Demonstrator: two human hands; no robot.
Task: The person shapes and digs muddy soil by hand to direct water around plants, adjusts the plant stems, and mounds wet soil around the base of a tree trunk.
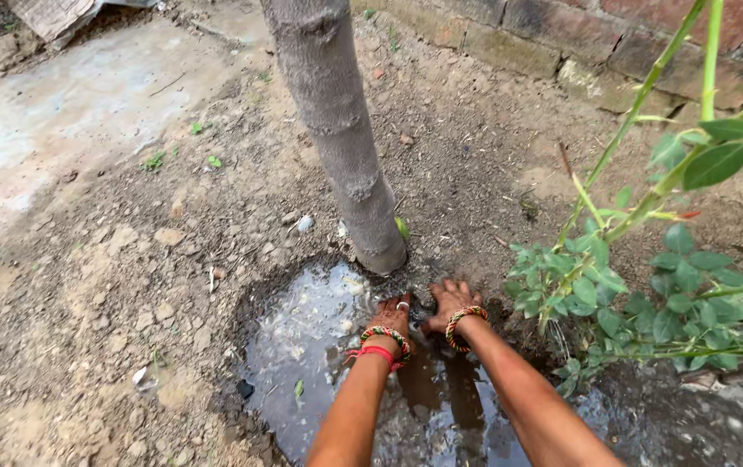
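My two bare forearms come in from six o'clock over a shallow pool of muddy brown water [319, 346] that fills a hollow scooped in the earth. My left hand [391, 318], with a ring and braided red, green and yellow bangles at the wrist, lies palm-down with its fingers together on the wet dark mud [419, 313] at the pool's twelve o'clock rim. My right hand [451, 303], banded alike, lies just beside it at three o'clock, fingers spread and sunk a little into the same mud; neither hand pinches anything.

That mud sits right at the foot of the grey, knobbly tree trunk [341, 138], which rises toward twelve. I judge it soft, heavy and slippery: it would ooze through a pinch, so cupped palms from beneath would hold it best.

A leafy green rose-like shrub [648, 285] stands at three o'clock, a red brick wall [596, 43] at one, and dry crumbly soil [103, 285] at nine.
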